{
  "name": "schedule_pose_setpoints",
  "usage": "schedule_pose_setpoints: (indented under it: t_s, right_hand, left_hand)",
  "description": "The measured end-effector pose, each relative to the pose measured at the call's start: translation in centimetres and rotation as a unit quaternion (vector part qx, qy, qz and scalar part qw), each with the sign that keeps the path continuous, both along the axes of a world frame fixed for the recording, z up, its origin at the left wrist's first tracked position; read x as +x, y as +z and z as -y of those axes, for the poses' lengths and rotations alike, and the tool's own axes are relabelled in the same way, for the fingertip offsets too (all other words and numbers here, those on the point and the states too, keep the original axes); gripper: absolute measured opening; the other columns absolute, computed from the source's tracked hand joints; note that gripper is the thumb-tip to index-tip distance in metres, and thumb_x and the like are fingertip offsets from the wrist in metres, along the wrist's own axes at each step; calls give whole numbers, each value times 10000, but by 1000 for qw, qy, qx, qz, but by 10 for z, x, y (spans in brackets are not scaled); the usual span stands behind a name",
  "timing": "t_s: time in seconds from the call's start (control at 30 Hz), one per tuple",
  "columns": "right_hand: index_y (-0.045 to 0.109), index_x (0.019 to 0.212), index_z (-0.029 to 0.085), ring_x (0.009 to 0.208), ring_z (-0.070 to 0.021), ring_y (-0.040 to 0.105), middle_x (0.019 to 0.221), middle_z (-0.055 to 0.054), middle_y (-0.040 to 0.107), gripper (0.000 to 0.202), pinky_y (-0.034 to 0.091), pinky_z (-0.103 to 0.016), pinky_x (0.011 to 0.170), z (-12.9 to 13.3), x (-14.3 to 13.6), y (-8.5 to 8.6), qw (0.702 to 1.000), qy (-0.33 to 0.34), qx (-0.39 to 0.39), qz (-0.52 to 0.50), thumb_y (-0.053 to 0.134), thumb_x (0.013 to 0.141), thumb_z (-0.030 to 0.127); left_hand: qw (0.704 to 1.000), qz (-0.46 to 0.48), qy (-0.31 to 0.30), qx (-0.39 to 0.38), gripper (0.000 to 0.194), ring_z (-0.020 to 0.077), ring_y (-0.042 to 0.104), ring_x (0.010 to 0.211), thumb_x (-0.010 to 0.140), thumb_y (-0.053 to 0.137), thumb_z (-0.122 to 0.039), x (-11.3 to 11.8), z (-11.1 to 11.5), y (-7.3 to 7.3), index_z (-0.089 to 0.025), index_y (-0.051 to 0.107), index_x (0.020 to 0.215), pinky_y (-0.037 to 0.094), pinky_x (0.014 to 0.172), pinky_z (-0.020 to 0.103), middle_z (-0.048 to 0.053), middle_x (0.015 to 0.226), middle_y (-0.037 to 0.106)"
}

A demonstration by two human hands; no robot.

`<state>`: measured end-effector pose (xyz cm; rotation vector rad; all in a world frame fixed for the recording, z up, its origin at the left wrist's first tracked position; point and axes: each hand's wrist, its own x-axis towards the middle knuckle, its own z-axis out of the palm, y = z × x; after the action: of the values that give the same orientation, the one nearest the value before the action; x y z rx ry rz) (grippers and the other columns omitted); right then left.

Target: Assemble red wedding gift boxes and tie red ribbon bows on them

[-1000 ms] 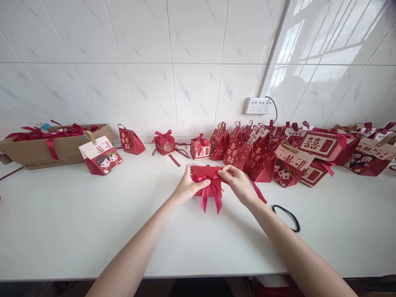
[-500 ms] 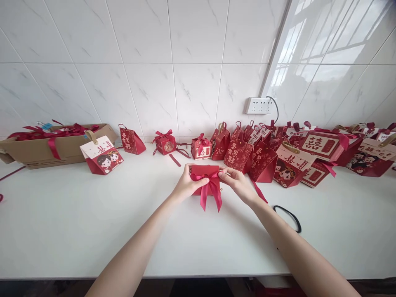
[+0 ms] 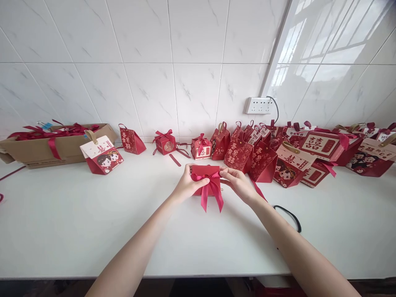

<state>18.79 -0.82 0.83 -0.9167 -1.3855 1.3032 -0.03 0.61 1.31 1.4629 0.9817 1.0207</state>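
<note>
Red box, mid-frame, upright on white table, pink bow across its front, tails hanging. Left hand: closed on its left side, thumb over the bow. Right hand: fingertips pinched narrowly at its right edge. Gift boxes, clustered, right of frame. Carton, ribbon-filled, far left. Black loop, lower right.

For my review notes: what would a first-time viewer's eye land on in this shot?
Probably the small red box with a glossy crimson ribbon bow in the middle, held between the bare left hand and bare right hand. Next, the crowd of red and cream paper gift boxes along the wall to the right, then the brown cardboard box heaped with crimson ribbons at far left.
</note>
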Motion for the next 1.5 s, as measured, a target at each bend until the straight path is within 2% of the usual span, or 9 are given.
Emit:
schedule_pose_setpoints:
  t_s: [0.43, 0.6, 0.73, 0.9, 1.0, 1.13, 1.33, 1.43, 1.5]
  right_hand:
    - [669, 769, 202, 953, -203, 577, 1017, -42, 646, 270, 434, -369, 903, 0, -1, 1, 1000, -6, -14, -16, 616, 756, 466]
    - [631, 717, 187, 871, -179, 587, 905, -34, 645, 276, 434, -371, 891, -2, 1, -2, 999, -33, -19, -21, 617, 758, 460]
    - [567, 647, 183, 780, -157, 570, 762, -9, 605, 304, 457, -342, 831, -6, 5, -7, 997, -65, -25, -40, 639, 736, 464]
    - [543, 634, 187, 749, -143, 554, 746, 0, 584, 311, 462, -327, 811, -9, 8, -9, 996, -68, -24, -47, 642, 735, 463]
    - [551, 636, 189, 743, -148, 554, 740, -4, 584, 300, 462, -336, 820, -8, 8, -8, 997, -65, -21, -41, 647, 728, 458]
    - [557, 637, 189, 782, -160, 566, 764, -10, 601, 285, 459, -346, 836, -8, 8, -8, 997, -57, -27, -51, 655, 723, 442]
    - [569, 654, 192, 830, -167, 569, 901, -23, 629, 254, 453, -354, 856, -7, 8, -6, 997, -34, -35, -62, 641, 742, 418]
    - [552, 647, 193, 876, -183, 578, 942, -27, 634, 274, 444, -378, 884, -8, 10, -6, 998, -25, -29, -54, 636, 743, 436]
    - [560, 713, 207, 926, -188, 580, 977, -23, 631, 251, 435, -398, 903, -9, 13, -7, 998, -4, -17, -57, 633, 747, 445]
  left_hand:
    - [1000, -9, 3, 10, 513, 176, 598, 951, 702, 689, -345, 2, 3, -2, -229, 339, 1058, 445, 856, 330, 31, 1021, 596]
    - [997, 68, 32, 32, 488, 196, 526, 1078, 731, 613, -446, 3, -1, -9, -217, 357, 1078, 423, 881, 323, 89, 1192, 506]
    - [992, 110, 20, 51, 360, 202, 506, 1089, 712, 611, -425, -2, -6, -15, -211, 387, 897, 436, 800, 293, 89, 1329, 395]
    - [995, 56, -2, 82, 295, 179, 551, 953, 744, 581, -422, -6, -9, -17, -173, 429, 700, 430, 687, 248, 70, 1234, 495]
    - [995, 42, 19, 87, 285, 208, 537, 1023, 737, 590, -417, -8, -12, -17, -165, 473, 673, 436, 763, 277, 80, 1219, 514]
    - [995, 51, 9, 83, 281, 238, 511, 1087, 714, 613, -405, -10, -15, -16, -161, 486, 655, 429, 811, 307, 90, 1221, 533]
    - [994, 94, -21, 54, 283, 181, 567, 916, 738, 591, -393, -9, -13, -13, -168, 447, 644, 431, 662, 253, 62, 1224, 538]
    - [996, 84, 4, 42, 295, 164, 563, 861, 720, 593, -415, -7, -12, -13, -174, 445, 635, 427, 619, 233, 54, 1165, 566]
    - [996, 83, 26, 27, 316, 145, 556, 803, 699, 604, -435, -7, -13, -13, -176, 440, 624, 412, 581, 217, 44, 1133, 578]
